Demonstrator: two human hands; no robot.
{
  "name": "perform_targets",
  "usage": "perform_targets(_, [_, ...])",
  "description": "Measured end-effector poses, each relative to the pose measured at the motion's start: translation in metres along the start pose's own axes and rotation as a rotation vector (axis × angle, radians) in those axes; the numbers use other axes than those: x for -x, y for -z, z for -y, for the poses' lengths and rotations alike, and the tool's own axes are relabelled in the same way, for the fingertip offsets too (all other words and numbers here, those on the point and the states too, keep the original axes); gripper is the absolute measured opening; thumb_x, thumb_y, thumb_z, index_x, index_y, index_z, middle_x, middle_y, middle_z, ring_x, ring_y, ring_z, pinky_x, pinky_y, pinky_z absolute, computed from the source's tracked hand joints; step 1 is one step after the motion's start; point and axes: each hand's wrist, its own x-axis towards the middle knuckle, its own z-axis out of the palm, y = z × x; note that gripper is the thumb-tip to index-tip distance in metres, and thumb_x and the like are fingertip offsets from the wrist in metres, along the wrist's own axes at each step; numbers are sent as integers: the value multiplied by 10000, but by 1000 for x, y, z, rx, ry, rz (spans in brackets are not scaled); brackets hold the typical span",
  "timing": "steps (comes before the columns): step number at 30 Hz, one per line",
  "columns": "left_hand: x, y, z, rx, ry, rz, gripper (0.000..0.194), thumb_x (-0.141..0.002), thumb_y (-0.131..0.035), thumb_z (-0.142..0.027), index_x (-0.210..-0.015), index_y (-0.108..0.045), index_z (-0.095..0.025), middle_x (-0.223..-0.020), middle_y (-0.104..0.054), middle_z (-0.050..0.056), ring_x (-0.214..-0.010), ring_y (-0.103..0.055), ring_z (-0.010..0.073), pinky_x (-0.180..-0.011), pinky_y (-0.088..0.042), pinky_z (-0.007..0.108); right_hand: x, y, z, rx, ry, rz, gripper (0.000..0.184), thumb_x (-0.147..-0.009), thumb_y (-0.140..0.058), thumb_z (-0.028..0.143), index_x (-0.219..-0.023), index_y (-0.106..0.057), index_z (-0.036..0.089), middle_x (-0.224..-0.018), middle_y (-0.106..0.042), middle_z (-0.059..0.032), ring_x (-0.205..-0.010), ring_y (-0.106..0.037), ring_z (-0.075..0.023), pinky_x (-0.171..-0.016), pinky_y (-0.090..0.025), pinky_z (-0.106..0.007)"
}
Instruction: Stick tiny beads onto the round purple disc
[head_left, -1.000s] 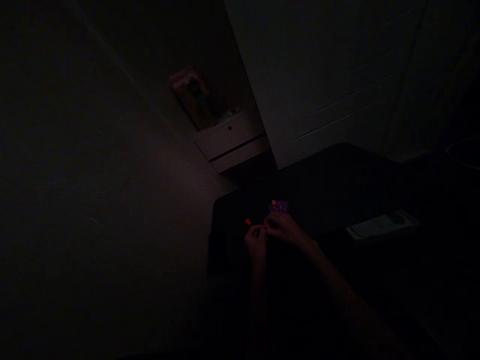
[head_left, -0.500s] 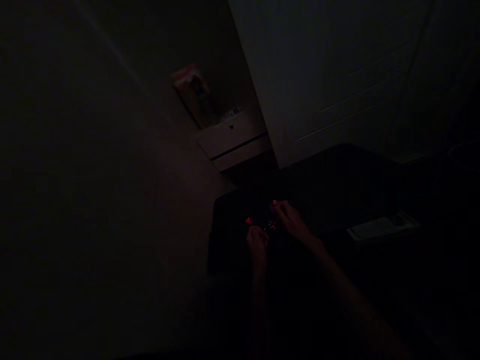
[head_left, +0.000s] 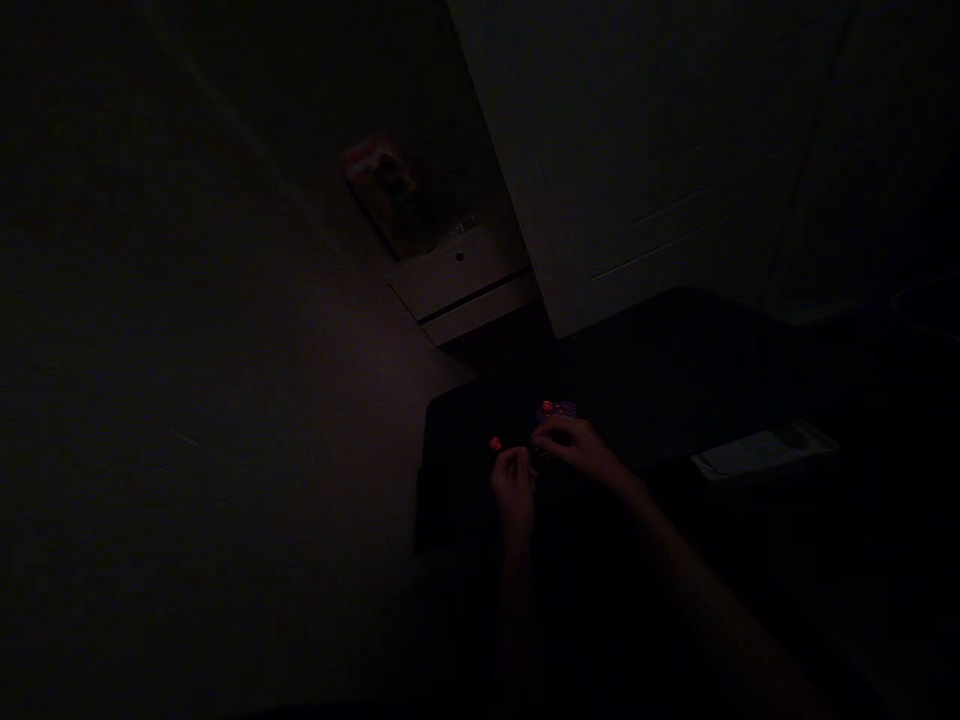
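The scene is very dark. Both my hands reach over a dark table [head_left: 675, 350]. My left hand [head_left: 514, 482] is curled, fingers pinched together, close to a small orange-red piece [head_left: 495, 443] lying on the table. My right hand [head_left: 577, 445] rests just to its right, fingers bent down beside a small purple object with an orange piece on it [head_left: 556, 409]. What either hand holds is too dim to make out.
A flat pale item like a booklet or tray [head_left: 765, 450] lies on the table's right side. A light cabinet with a knobbed drawer [head_left: 469, 280] stands behind the table, a reddish package [head_left: 386, 190] past it on the floor. A pale wall panel [head_left: 675, 150] rises behind.
My right hand went forward to the purple object half a second ago and has now drawn back toward my left hand. My left hand has barely moved.
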Motion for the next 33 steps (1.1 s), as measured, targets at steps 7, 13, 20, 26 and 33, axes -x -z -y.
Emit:
perform_targets(7, [-3, 3, 7, -104, -57, 14, 613, -798, -639, -742, -801, -587, -131, -608, -502, -13, -512, -436, 78, -480, -318, 203, 1, -1, 2, -29, 53, 105, 191, -894, -691, 364, -928, -760, 189, -939, -746, -56, -874, -689, -201, -833, -509, -335])
perform_targets(13, [-6, 5, 14, -158, -83, 37, 563, -836, -628, -695, -767, -597, -137, -611, -522, 2, -551, -465, 96, -522, -351, 211, 3, -2, 1, 36, -3, 172, 186, -890, -647, 331, -915, -727, 165, -878, -717, -58, -785, -648, -183, -722, -477, -303])
perform_targets(20, [-7, 4, 16, -164, -79, 30, 514, -839, -644, -640, -793, -625, -129, -647, -562, 18, -599, -514, 112, -569, -391, 220, 3, -10, 5, 183, -41, 172, 135, -874, -645, 276, -890, -673, 145, -835, -679, -56, -746, -603, -168, -675, -425, -281])
perform_targets(26, [-5, 3, 11, -142, -29, 27, 534, -800, -673, -655, -816, -627, -123, -628, -548, 7, -561, -490, 99, -529, -363, 211, 3, -8, 2, 200, -32, 108, 83, -859, -622, 239, -861, -639, 157, -836, -656, -52, -738, -588, -165, -674, -419, -280])
perform_targets(33, [0, 2, 4, -68, -6, 25, 617, -751, -715, -683, -949, -639, -104, -641, -556, 3, -532, -466, 85, -491, -333, 198, -3, -5, -3, 144, -34, -120, 221, -991, -468, 363, -895, -577, 196, -937, -660, -80, -886, -608, -210, -839, -460, -348])
